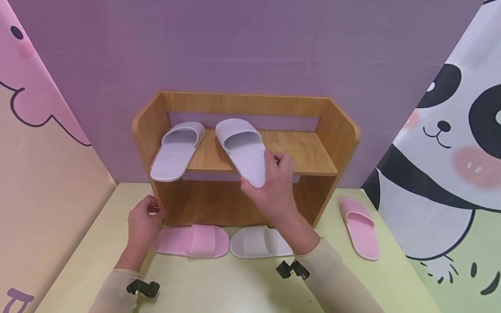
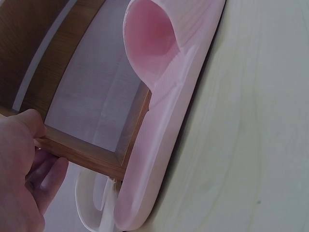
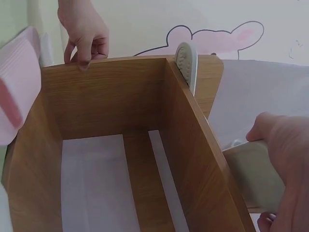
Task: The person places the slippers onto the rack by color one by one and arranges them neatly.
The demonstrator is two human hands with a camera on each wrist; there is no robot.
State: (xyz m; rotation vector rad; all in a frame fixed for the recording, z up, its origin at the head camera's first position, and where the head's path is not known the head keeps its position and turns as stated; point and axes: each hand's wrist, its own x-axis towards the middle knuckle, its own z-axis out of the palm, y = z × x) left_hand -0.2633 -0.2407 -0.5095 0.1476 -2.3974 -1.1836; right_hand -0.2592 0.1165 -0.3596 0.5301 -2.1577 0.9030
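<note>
My right hand (image 1: 274,182) pinches the heel half of a white slipper (image 1: 242,145) along its edge, thumb on one side and fingers on the other. This slipper, toe toward the back, is over the upper board of a wooden shoe rack (image 1: 301,150). A second white slipper (image 1: 178,150) lies on that board at the left, its heel sticking out past the front edge. Low on the left, my left hand (image 1: 145,219) grips the front edge of the rack's side panel (image 2: 79,152) between thumb and fingers.
In front of the rack lie a pink slipper (image 1: 192,241) and a white slipper (image 1: 254,242), end to end. Another pink slipper (image 1: 360,228) rests on the table (image 1: 219,287) to the right. A purple wall (image 1: 250,52) rises behind the rack, with cartoon-printed panels on both sides.
</note>
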